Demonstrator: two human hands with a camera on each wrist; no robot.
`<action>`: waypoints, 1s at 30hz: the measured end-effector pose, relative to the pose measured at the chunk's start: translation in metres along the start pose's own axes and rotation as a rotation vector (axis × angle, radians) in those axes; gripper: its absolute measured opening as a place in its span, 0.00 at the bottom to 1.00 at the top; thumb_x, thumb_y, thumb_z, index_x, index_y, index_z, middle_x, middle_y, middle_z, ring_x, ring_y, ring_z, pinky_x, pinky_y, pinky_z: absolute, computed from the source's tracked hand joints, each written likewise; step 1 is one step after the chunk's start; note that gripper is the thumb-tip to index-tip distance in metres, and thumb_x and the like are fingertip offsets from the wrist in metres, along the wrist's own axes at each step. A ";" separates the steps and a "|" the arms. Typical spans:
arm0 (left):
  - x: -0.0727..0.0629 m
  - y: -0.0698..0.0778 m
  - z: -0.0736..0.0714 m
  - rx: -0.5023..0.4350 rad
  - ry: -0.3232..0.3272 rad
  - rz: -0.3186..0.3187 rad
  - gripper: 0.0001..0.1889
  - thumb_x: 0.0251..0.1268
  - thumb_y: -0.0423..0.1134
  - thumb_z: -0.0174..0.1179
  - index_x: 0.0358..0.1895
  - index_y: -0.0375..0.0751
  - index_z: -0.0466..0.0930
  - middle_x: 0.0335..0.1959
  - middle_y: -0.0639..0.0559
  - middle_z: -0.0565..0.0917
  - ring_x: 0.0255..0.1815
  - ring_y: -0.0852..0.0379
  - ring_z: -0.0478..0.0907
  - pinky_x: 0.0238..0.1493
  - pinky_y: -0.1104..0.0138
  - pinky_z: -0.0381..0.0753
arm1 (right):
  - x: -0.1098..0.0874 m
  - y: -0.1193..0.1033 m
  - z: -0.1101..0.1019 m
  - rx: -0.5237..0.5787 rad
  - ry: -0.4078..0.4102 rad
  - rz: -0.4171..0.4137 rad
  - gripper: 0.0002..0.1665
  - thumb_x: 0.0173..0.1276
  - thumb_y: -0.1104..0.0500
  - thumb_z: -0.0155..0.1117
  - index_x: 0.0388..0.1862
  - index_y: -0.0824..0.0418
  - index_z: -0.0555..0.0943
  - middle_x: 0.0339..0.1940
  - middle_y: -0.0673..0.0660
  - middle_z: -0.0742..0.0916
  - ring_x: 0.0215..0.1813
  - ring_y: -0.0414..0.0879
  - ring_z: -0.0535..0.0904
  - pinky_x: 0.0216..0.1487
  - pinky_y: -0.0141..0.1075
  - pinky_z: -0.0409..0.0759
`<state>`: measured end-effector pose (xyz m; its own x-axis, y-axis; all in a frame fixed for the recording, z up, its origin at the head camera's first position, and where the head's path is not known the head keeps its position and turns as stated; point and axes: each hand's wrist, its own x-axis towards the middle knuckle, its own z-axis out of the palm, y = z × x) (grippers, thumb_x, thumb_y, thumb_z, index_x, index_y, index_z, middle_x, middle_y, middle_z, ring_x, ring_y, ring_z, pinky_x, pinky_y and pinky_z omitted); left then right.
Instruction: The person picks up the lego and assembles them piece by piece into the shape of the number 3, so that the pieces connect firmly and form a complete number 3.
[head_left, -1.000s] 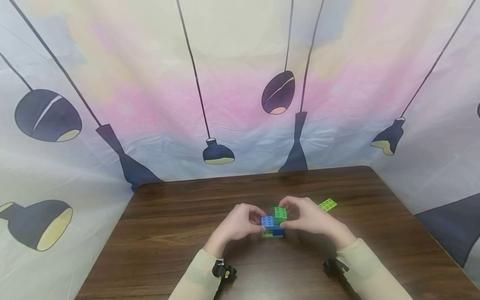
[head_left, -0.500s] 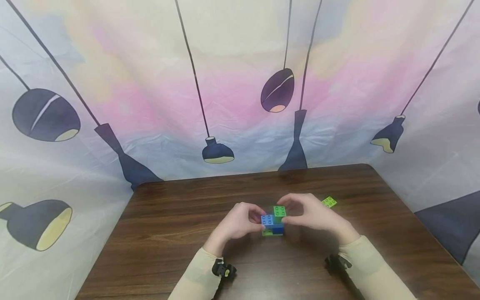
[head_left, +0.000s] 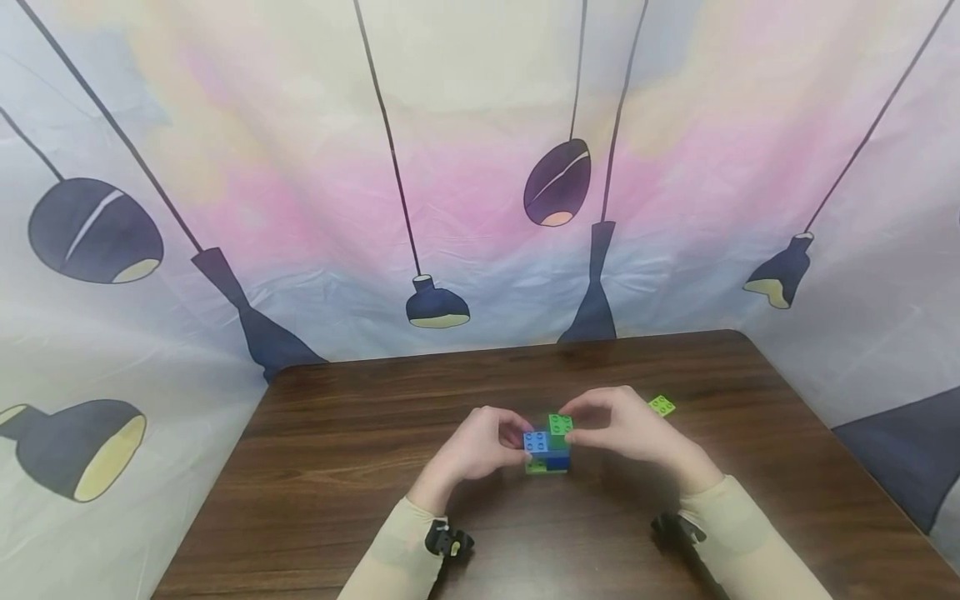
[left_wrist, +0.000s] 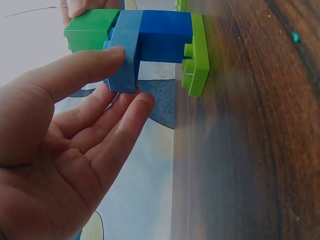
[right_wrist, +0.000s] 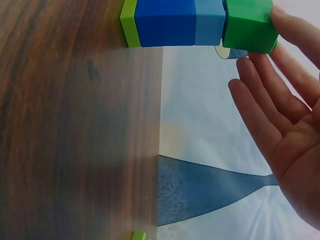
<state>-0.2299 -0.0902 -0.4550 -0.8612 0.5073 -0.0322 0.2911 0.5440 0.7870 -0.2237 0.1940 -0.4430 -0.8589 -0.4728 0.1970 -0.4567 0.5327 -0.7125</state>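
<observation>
Right of centre at table [head_left: 322, 467]: stack [head_left: 547, 454] of lime base plate [left_wrist: 200, 60], dark-blue brick [left_wrist: 166, 36], light-blue brick [left_wrist: 131, 30], joined. Left hand [head_left: 477, 443] pinches light-blue brick; right hand [head_left: 618, 423] grips green brick [left_wrist: 92, 30] atop; slight gap beneath, seating judged incomplete. Loose lime plate [head_left: 663, 405], far right, unattached.

Brick stack [head_left: 547, 455] is standing upright on worktop [head_left: 360, 433]: studded lime plate [left_wrist: 201, 55] is lying lowest, dark blue block [left_wrist: 167, 36] is covering its right half, light blue brick [left_wrist: 131, 31] is bridging above, green block [left_wrist: 92, 31] is tilting slightly atop, leaving a thin gap.
</observation>
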 end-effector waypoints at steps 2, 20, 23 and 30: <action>0.000 -0.001 0.000 0.001 0.001 0.000 0.15 0.61 0.36 0.80 0.50 0.45 0.90 0.38 0.57 0.88 0.40 0.60 0.85 0.45 0.62 0.88 | 0.000 -0.001 0.000 -0.008 0.007 -0.010 0.19 0.65 0.48 0.83 0.54 0.47 0.91 0.50 0.40 0.91 0.54 0.40 0.87 0.56 0.41 0.85; -0.001 -0.002 0.001 0.012 0.003 0.002 0.16 0.60 0.36 0.80 0.50 0.44 0.90 0.38 0.56 0.89 0.39 0.60 0.85 0.44 0.62 0.88 | -0.004 -0.012 0.004 -0.090 0.032 -0.016 0.17 0.64 0.52 0.84 0.52 0.49 0.93 0.47 0.43 0.92 0.51 0.42 0.88 0.52 0.41 0.88; 0.000 -0.002 0.001 0.014 0.002 0.009 0.15 0.61 0.36 0.80 0.51 0.44 0.90 0.39 0.54 0.89 0.39 0.60 0.85 0.44 0.63 0.87 | -0.004 -0.014 0.004 -0.106 0.034 -0.053 0.17 0.65 0.53 0.84 0.52 0.51 0.93 0.46 0.43 0.92 0.49 0.41 0.88 0.51 0.39 0.88; 0.001 -0.002 0.001 0.016 0.008 0.016 0.15 0.61 0.36 0.80 0.50 0.45 0.90 0.39 0.54 0.89 0.39 0.61 0.85 0.44 0.63 0.87 | -0.002 -0.016 0.005 -0.128 0.024 -0.108 0.16 0.66 0.53 0.83 0.52 0.52 0.92 0.46 0.43 0.91 0.48 0.40 0.87 0.50 0.37 0.87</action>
<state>-0.2306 -0.0897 -0.4574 -0.8594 0.5111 -0.0148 0.3116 0.5463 0.7775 -0.2133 0.1828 -0.4353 -0.8075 -0.5165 0.2849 -0.5714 0.5652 -0.5950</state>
